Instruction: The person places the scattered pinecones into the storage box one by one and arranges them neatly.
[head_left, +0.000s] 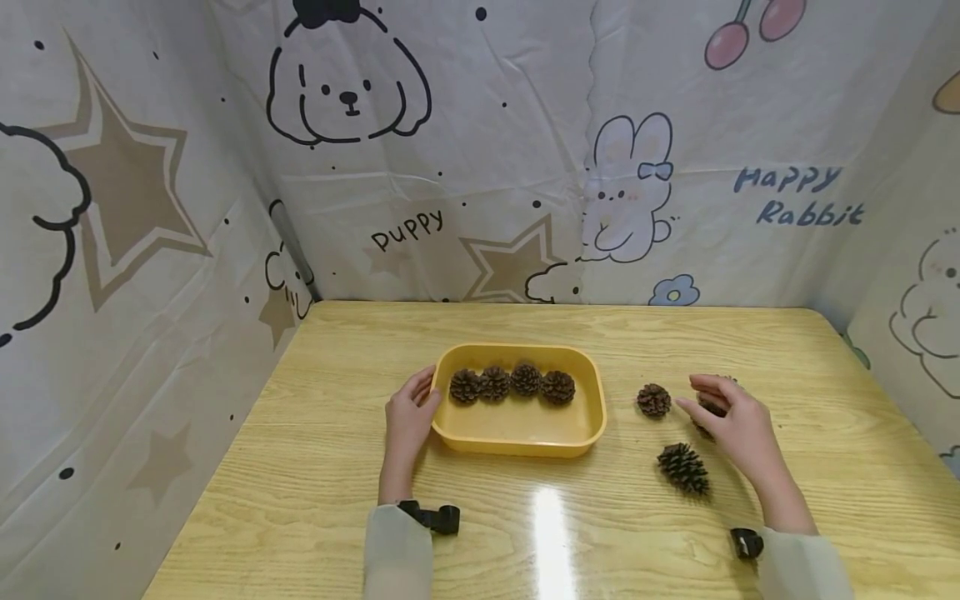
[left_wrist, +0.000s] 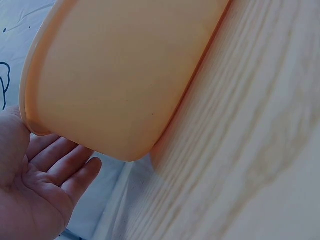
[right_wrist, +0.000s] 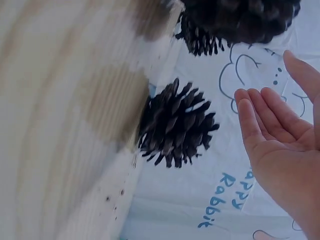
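Observation:
The yellow plastic tray [head_left: 517, 431] sits on the table, with several brown pine cones [head_left: 526, 379] in a row along its far side. My left hand [head_left: 408, 414] rests against the tray's left end, thumb at the rim. In the left wrist view, the left hand's fingers [left_wrist: 64, 161] lie extended along the tray's outer wall, their palm uncovered. To the tray's right, my right hand [head_left: 738, 425] hovers with thumb and fingers apart, partly covering a pine cone [head_left: 708, 407]. The right wrist view shows that hand [right_wrist: 285, 145] holding nothing, apart from the pine cone [right_wrist: 177, 125].
A loose pine cone [head_left: 654, 400] lies just right of the tray, and a longer, darker pine cone [head_left: 684, 468] lies nearer me. A printed cloth [head_left: 480, 167] hangs behind and beside the wooden table [head_left: 300, 500]. Each wrist wears a black strap.

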